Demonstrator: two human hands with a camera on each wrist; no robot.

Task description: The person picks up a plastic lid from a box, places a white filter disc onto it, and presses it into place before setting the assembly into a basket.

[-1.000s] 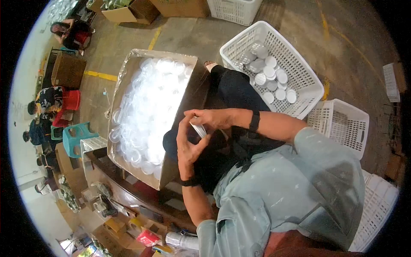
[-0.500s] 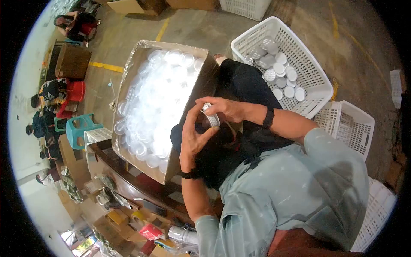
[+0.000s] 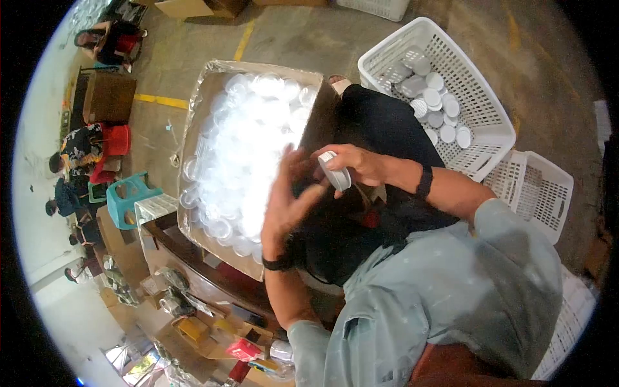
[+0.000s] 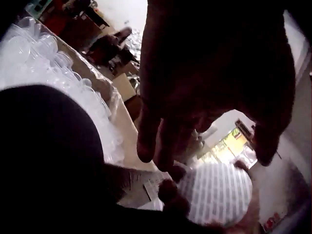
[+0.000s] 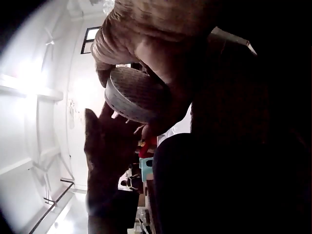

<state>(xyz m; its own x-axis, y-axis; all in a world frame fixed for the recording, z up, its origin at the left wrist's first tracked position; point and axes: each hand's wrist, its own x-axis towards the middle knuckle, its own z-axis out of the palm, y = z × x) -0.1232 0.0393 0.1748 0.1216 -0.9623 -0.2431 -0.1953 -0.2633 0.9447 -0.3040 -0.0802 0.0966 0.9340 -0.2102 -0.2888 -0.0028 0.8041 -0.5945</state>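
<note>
My right hand (image 3: 358,164) holds a round white lid (image 3: 336,171) on edge, thumb and fingers around its rim. In the right wrist view the lid (image 5: 134,92) shows a pale rim and a finely gridded face. That grid also appears on the lid (image 4: 214,192) in the left wrist view. Beside it, my left hand (image 3: 284,200) is blurred, with fingers spread and nothing between them. In the left wrist view the left hand (image 4: 209,73) is dark, its fingers extended toward the lid. At its far side stands a cardboard box (image 3: 316,109) filled with clear round plastic pieces (image 3: 238,161).
A white plastic basket (image 3: 474,84) with several white discs (image 3: 435,100) stands beyond my right arm, a second basket (image 3: 535,193) behind it. A teal stool (image 3: 129,200) and a cluttered table (image 3: 193,258) lie to the left. Other people (image 3: 103,45) sit farther off.
My left hand has come off the lid and moved away toward the box. The right hand keeps hold of the lid, now turned with its side showing.
</note>
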